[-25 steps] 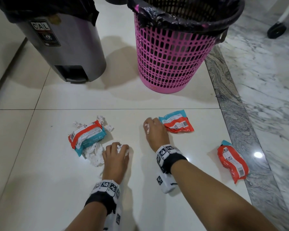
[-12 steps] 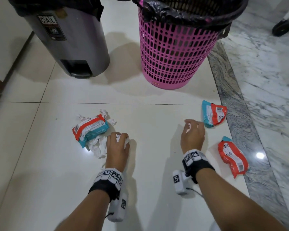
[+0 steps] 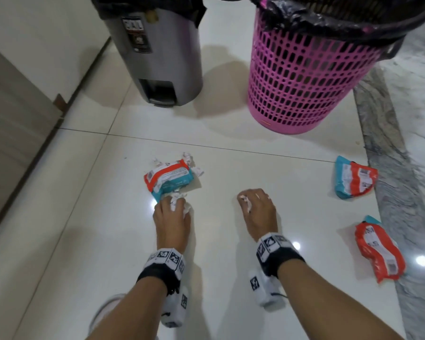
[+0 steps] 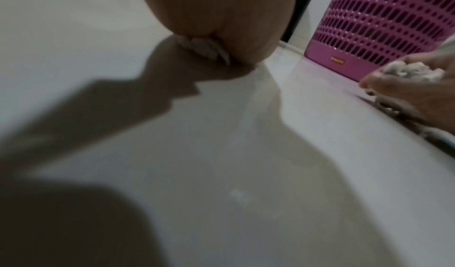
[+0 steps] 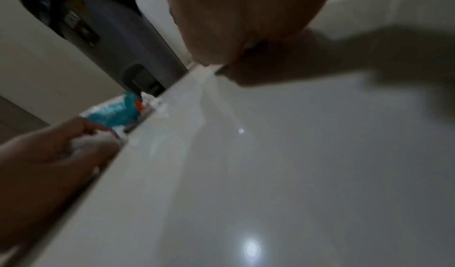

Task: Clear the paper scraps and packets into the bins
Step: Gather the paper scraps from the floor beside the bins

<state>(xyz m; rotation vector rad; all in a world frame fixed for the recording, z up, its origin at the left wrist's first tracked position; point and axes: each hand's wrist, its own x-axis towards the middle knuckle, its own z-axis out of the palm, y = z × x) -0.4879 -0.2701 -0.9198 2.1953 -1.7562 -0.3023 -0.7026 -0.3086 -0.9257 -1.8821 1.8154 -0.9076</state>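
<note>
My left hand (image 3: 173, 204) is down on the white floor, fingers curled round white paper scraps (image 3: 176, 201), just in front of a red-and-teal packet (image 3: 168, 179) with more scraps (image 3: 190, 159) behind it. My right hand (image 3: 252, 201) is close to the floor a little to the right and grips a wad of white scraps (image 4: 413, 70) in its fingers. Two more red-and-teal packets lie at the right, one farther (image 3: 353, 180) and one nearer (image 3: 378, 253). A grey pedal bin (image 3: 157, 52) and a pink basket (image 3: 304, 69), both lined with black bags, stand behind.
A wall with a wooden skirting (image 3: 22, 114) runs along the left. A grey marble strip (image 3: 390, 192) borders the white tiles on the right, under the near packet.
My right hand moved from beside the packet toward the middle of the floor, scraps still in it. The packet it touched now lies farther right. My left hand gathered scraps nearer the left packet.
</note>
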